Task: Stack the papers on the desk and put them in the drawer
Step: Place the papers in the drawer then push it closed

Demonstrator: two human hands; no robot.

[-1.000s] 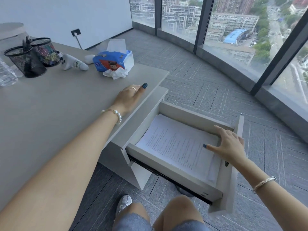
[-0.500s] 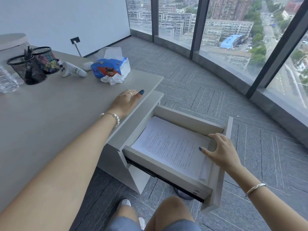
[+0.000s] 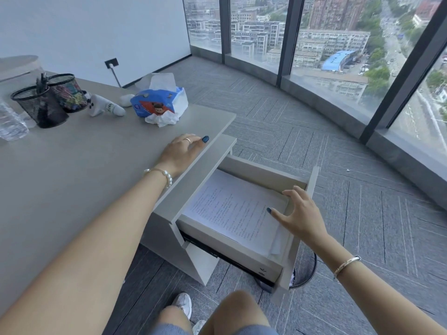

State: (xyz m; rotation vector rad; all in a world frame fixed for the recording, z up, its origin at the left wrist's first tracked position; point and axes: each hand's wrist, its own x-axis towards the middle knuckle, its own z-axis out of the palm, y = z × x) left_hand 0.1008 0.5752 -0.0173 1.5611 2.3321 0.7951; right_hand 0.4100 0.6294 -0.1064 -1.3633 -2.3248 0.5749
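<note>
A stack of printed white papers (image 3: 232, 211) lies flat inside the grey drawer (image 3: 263, 171), which stands partly pulled out from under the desk (image 3: 72, 170). My right hand (image 3: 298, 213) rests on the drawer's front panel, fingers spread over its top edge and thumb above the papers. Flat on the desk's right edge, just above the drawer, lies my left hand (image 3: 183, 151), fingers apart, holding nothing.
At the desk's far side stand two black mesh pen cups (image 3: 48, 102), a plastic bottle (image 3: 11, 122), a white toy (image 3: 104, 107) and a blue tissue pack (image 3: 159, 102). A black mesh bin (image 3: 304, 269) sits on the carpet below the drawer. My knees are at the bottom edge.
The drawer has slid inward toward the desk with my right hand on its front. My left hand has stayed on the desk edge.
</note>
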